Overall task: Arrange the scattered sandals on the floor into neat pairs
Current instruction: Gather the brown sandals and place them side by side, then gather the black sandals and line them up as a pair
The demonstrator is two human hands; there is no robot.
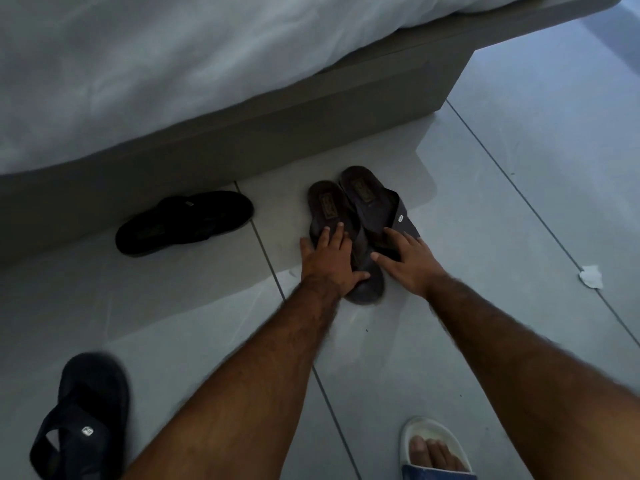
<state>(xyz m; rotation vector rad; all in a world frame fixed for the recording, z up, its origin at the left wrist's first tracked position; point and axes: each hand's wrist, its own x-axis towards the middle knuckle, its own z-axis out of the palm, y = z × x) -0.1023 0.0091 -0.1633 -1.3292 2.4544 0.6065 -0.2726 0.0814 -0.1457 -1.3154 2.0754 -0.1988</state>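
Two dark brown sandals lie side by side on the grey tile floor near the bed. My left hand [329,259] rests flat on the left brown sandal [327,207], fingers spread over its strap. My right hand [408,261] presses on the right brown sandal [372,202], fingers over its crossed strap. The two sandals touch and overlap slightly at the toe end. A black sandal [183,221] lies on its own by the bed base. Another black sandal [81,415] sits at the lower left.
The bed base [311,109] with a white sheet [156,64] blocks the far side. A crumpled white scrap [591,277] lies on the floor at right. My foot in a white slide [433,448] stands at the bottom right.
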